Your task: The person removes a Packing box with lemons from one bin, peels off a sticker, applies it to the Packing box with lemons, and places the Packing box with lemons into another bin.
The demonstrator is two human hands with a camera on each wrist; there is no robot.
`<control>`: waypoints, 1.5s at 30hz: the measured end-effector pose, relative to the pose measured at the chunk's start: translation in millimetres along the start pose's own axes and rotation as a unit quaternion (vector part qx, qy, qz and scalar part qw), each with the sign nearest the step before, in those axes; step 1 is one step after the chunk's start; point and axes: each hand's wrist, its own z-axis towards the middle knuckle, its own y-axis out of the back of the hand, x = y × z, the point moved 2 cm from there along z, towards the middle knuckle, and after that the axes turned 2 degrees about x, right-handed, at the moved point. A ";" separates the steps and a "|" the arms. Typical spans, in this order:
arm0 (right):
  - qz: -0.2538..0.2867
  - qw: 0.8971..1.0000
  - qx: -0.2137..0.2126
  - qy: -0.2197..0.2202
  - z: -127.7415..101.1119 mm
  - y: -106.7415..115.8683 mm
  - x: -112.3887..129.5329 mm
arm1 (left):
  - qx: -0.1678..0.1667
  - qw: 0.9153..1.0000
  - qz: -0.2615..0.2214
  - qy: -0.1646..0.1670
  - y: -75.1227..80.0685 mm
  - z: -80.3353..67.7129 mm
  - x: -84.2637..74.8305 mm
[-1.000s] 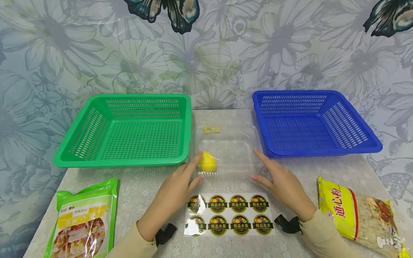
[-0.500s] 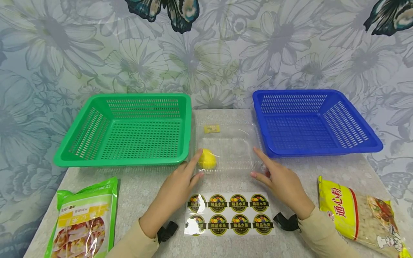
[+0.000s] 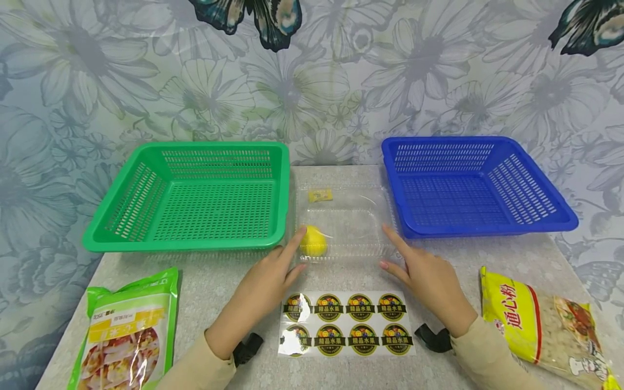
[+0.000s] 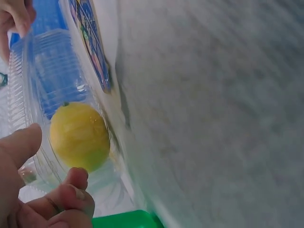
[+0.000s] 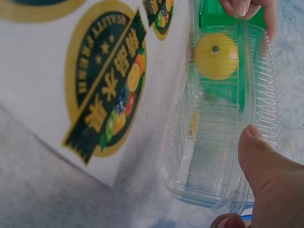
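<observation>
In the head view a clear plastic clamshell box (image 3: 353, 225) lies lid down in the middle of the table, between my two hands. Through its wall show a round yellow fruit (image 3: 313, 241) with a small green stem and, farther back, a small yellow packet (image 3: 320, 195). My left hand (image 3: 265, 279) is at the near left corner, its index finger stretched over the lid beside the fruit and its thumb by the front edge. My right hand (image 3: 430, 279) mirrors it at the near right corner; in the right wrist view its thumb (image 5: 254, 152) lies along the rim.
A green basket (image 3: 281, 216) stands at the left and a blue basket (image 3: 407, 216) at the right. Before the box lies a sheet of round fruit stickers (image 3: 347, 325). A green food bag (image 3: 129, 330) and a yellow pasta bag (image 3: 541, 325) flank it. Behind is a patterned wall.
Both hands stay at the box corners with only slight shifts. The front edge of the box moves up a little, and the fruit appears slightly farther back than one second ago.
</observation>
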 end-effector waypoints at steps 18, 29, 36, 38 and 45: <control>-0.019 0.994 -0.074 0.084 -22.3 9.2 12.1 | 0.040 0.999 0.011 -0.007 17.4 -42.4 7.5; 0.131 0.969 -0.052 0.201 -30.5 -1.0 35.4 | 0.123 0.991 -0.029 0.039 14.8 -60.9 12.2; 0.177 0.970 0.073 0.150 -24.7 -9.6 51.6 | 0.135 0.987 -0.076 0.042 7.3 -61.2 20.9; 0.184 0.969 0.096 0.138 -22.2 -12.3 56.2 | 0.129 0.988 -0.083 0.028 4.4 -60.1 23.3; 0.189 0.966 0.122 0.128 -15.8 -24.4 70.6 | 0.122 0.986 -0.114 0.016 -7.4 -55.7 30.9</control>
